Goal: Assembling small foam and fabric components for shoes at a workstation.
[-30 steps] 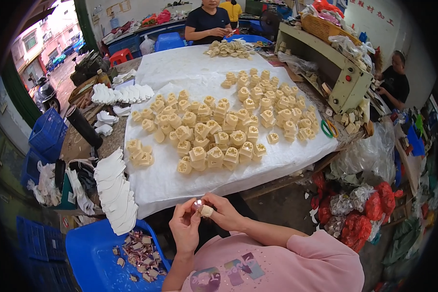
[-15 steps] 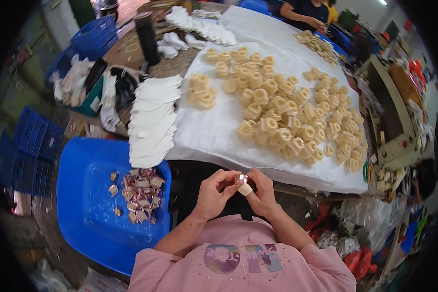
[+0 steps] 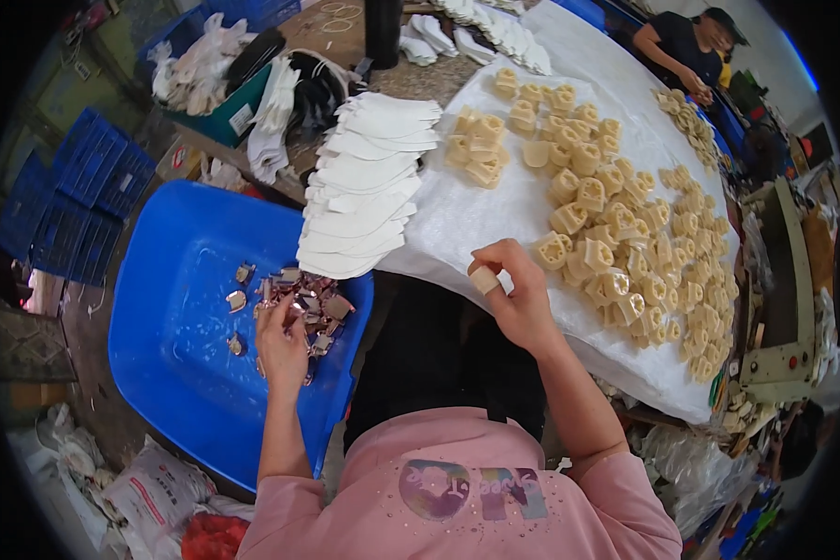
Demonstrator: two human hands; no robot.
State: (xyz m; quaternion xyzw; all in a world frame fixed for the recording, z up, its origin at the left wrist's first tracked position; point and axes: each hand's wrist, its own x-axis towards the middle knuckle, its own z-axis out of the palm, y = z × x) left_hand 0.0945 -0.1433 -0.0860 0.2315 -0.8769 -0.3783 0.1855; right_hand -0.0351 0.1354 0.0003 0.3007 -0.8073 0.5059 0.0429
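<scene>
At far left, stacked blue crates (image 3: 84,201); next, a blue basin (image 3: 163,308). Along the bench's left edge, overlapping white pieces (image 3: 369,187), jutting over the basin's far-right corner; then white sheeting (image 3: 448,233), clustered beige pieces (image 3: 590,194) spread toward the right edge. By the far edge, a person (image 3: 674,47) in dark clothing; at the right edge, a pale machine (image 3: 773,366).

Partly hidden in the basin, toward its right edge: shiny pieces (image 3: 325,308) beneath the left hand (image 3: 282,350), fingers lowered among them, grasping or merely touching impossible to tell. Off the bench's near edge, the right hand (image 3: 523,299), thumb and forefinger bent close; at the thumb, a pale band (image 3: 484,279), worn or pinched unclear.

Smooth plastic basin; pinkish metallic glints, some flat beige faces; thin, curved white sheets; chunky, hollow beige forms.
</scene>
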